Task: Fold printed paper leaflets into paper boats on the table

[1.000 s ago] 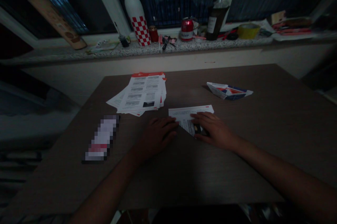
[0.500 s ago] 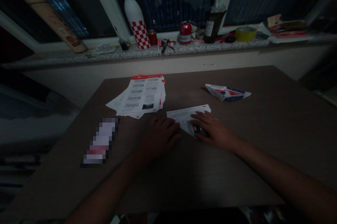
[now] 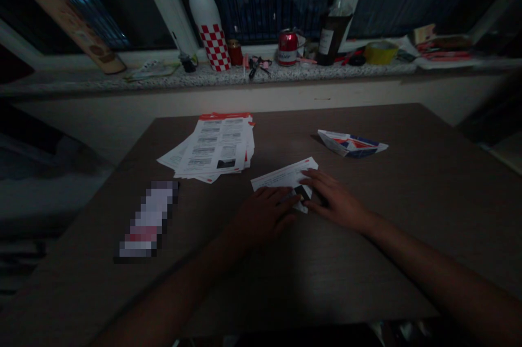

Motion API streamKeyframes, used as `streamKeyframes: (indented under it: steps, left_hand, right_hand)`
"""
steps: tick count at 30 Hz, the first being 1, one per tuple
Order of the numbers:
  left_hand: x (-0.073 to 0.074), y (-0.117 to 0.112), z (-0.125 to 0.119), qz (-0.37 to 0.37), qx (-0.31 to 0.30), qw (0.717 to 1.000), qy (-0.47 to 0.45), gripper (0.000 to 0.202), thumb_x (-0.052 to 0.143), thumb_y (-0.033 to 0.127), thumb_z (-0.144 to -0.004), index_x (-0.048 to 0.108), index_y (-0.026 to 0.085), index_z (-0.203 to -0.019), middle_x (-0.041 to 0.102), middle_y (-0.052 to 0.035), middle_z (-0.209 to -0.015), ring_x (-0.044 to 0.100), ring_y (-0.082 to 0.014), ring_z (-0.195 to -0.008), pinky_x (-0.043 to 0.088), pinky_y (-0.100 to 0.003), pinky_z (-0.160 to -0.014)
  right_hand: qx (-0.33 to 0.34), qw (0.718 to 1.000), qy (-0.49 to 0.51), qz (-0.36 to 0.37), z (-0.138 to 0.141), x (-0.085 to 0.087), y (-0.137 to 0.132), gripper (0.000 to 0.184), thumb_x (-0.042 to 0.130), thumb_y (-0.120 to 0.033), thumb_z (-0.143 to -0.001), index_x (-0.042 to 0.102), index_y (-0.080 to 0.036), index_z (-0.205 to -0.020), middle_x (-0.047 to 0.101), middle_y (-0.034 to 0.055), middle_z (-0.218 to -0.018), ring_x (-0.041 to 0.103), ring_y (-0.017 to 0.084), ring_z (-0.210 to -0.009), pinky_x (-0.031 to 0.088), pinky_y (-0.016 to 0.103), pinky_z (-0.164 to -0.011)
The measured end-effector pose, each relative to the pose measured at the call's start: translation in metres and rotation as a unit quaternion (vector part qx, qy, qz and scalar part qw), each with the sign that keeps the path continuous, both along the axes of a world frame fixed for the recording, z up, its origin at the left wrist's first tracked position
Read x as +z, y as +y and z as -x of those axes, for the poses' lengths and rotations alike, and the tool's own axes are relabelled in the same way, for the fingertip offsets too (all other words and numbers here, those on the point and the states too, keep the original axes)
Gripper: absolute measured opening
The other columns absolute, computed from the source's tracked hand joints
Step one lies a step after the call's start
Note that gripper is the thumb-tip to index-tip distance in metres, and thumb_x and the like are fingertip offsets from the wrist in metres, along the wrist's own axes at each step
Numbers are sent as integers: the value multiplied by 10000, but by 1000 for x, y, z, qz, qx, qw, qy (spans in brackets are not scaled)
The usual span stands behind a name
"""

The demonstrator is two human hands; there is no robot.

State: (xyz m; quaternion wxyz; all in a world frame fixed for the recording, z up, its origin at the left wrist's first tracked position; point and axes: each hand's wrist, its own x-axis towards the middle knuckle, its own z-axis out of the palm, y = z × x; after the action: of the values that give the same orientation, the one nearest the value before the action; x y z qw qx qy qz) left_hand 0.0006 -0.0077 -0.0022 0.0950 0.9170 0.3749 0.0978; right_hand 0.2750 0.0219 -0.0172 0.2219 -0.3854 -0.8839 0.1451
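Right now both hands are flat on the small folded white printed paper with a red edge [image 3: 284,175], which lies on the brown wooden table [image 3: 408,200] just ahead of me, between the two hands; its long axis runs from near-left to far-right, slightly tilted; left hand [image 3: 265,216] open, fingers loosely spread, tips pressing the near fold, gripping nothing; right hand [image 3: 334,200] open too, fingers stretched across the right end, index lying furthest up the sheet, so it covers more of the paper; whether any finger pinches an edge, cannot tell, too dark; stack of white printed sheets with red headers [image 3: 216,146] sits further off to the left; folded red, white and blue paper boat [image 3: 350,143] lies beyond the right hand, apart from it.
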Motion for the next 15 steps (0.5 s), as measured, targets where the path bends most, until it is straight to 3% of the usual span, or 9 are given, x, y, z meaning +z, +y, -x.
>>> streamKeyframes:
  steps: [3, 6, 10, 15]
  left_hand:
    - [-2, -5, -5, -12, 6, 1000, -3, 527, 424, 500, -1122, 484, 271, -1593, 530, -65, -1620, 534, -313, -1395, 458, -518, -1132]
    - [-2, -9, -10, -15, 15, 1000, -6, 555, 432, 499, -1118, 448, 253, -1616, 509, -63, -1640, 535, -308, -1381, 462, -516, -1131]
    - [-3, -13, -13, -15, 18, 1000, -11, 567, 458, 500, -1109, 459, 224, -1604, 521, -77, -1626, 522, -307, -1396, 450, -511, -1159]
    - [-6, -14, -11, -5, 3, 1000, -31, 549, 477, 550, -1092, 482, 322, -1592, 483, -85, -1642, 442, -323, -1502, 419, -537, -1206]
  right_hand:
    - [-27, 999, 27, -7, -2, 1, 0, 315, 668, -369, -1002, 646, -259, -1296, 630, 147, -1427, 602, 346, -1349, 526, 563, -1104]
    - [-26, 999, 44, -3, -3, 3, 0, 182, 691, -283, -970, 672, -259, -1149, 671, 126, -1313, 646, 330, -1252, 550, 533, -1045]
    - [-17, 998, 56, 22, -3, 6, -2, 139, 704, -242, -951, 659, -259, -1081, 675, 115, -1315, 648, 319, -1245, 538, 521, -1045]
    - [-15, 997, 64, 40, -7, 2, -2, 150, 744, -241, -924, 647, -260, -1037, 658, 103, -1365, 623, 316, -1288, 506, 524, -1077]
